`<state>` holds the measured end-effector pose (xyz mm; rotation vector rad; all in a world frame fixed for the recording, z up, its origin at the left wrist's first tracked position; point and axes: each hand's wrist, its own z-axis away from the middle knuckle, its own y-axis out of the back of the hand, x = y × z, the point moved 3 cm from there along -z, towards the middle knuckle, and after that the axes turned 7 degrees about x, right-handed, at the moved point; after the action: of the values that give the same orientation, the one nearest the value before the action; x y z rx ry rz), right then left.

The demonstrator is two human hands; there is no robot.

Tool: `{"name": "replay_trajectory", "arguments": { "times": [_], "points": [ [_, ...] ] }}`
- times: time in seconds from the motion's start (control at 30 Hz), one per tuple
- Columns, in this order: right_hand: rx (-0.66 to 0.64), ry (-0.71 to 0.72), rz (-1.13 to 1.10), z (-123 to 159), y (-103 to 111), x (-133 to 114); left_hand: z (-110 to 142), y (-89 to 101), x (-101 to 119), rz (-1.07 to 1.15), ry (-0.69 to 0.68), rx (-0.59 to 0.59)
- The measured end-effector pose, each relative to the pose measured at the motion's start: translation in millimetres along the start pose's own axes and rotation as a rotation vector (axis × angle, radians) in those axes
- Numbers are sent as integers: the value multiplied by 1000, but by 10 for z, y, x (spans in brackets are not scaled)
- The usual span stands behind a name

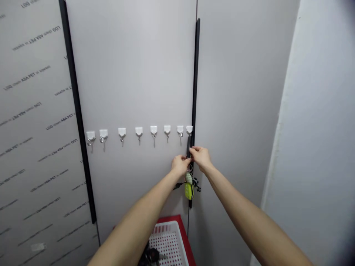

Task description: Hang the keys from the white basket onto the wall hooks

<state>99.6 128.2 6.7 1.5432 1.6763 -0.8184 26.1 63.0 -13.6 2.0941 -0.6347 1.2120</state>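
Both hands meet at a bunch of keys [189,190] hanging below the rightmost white hook [189,129] on the cabinet door. A dark strap [189,144] runs from that hook down to the fingers. My left hand [180,164] pinches the bunch near its ring from the left. My right hand [201,157] has its fingertips closed on the strap from the right. A bright yellow-green fob, a pale green ribbed charm and dark beads dangle beneath the hands. Whether the strap's top sits on the hook is too small to tell.
Several more white hooks [139,131] form a row to the left. Long black handles [196,74] edge the door. Below, a white perforated basket [180,236] holding dark keys [153,255] stands on a red surface [186,231]. A pale wall [318,129] rises at right.
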Motion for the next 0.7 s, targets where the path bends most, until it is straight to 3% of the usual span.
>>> {"name": "replay_trajectory", "arguments": {
  "times": [0.2, 0.3, 0.43, 0.5, 0.57, 0.7],
  "points": [
    [-14, -78, 80, 50, 40, 51, 63, 52, -37, -18, 0, -32],
    [-16, -87, 138, 113, 123, 91, 173, 183, -184, -23, -23, -55],
    [144, 116, 249, 381, 224, 192, 440, 533, -693, -53, -42, -87],
    [130, 194, 278, 671, 176, 300, 639, 757, -1044, -86, 12, -69],
    [-45, 195, 293, 1048, 29, 462, 864, 975, -1393, -153, 71, -30],
    [-553, 69, 334, 1836, -400, 851, 1269, 1271, -1899, -368, 50, 17]
  ]
}}
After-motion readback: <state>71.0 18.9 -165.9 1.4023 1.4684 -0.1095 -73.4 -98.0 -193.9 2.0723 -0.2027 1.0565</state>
